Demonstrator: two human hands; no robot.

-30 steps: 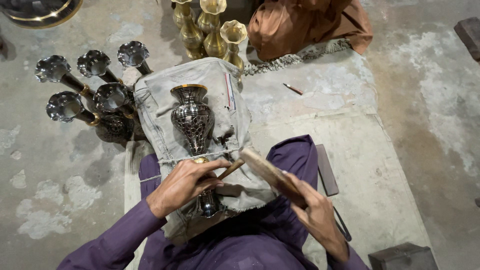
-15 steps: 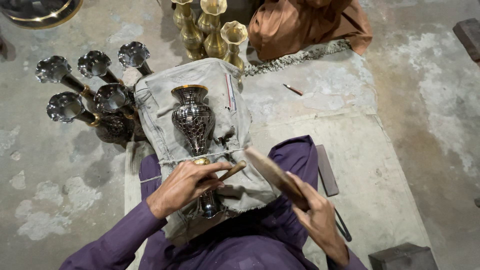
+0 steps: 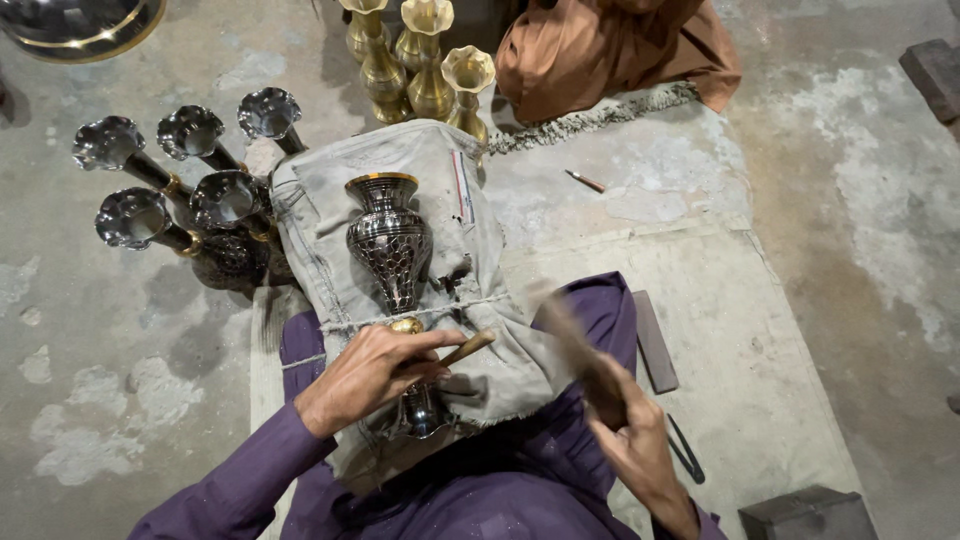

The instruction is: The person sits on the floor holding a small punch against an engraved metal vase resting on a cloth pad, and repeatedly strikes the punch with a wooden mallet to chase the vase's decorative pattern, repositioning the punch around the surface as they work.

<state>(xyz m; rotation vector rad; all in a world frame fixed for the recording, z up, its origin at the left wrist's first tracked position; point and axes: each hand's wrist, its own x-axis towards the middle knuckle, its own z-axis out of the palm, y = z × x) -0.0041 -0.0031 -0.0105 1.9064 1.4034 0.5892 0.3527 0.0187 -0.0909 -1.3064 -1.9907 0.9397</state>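
A dark engraved metal vase (image 3: 389, 243) with a gold rim lies on a grey cloth pad (image 3: 330, 260) over my lap. My left hand (image 3: 368, 372) rests on the vase's narrow neck and grips a small wooden-handled chisel (image 3: 463, 349) against it. My right hand (image 3: 630, 442) is raised to the right of the pad and holds a flat wooden mallet (image 3: 565, 335), blurred by motion, above the chisel's end. The vase's flared foot (image 3: 420, 415) shows below my left hand.
Several dark silver-mouthed vases (image 3: 190, 200) stand left of the pad. Three brass vases (image 3: 420, 60) stand behind it, next to an orange cloth (image 3: 620, 50). A dark flat bar (image 3: 655, 340) and a thin tool (image 3: 685, 450) lie on the mat at my right.
My right hand has swung the wooden mallet, which is now blurred and nearer the chisel. My left hand stays on the vase neck with the chisel.
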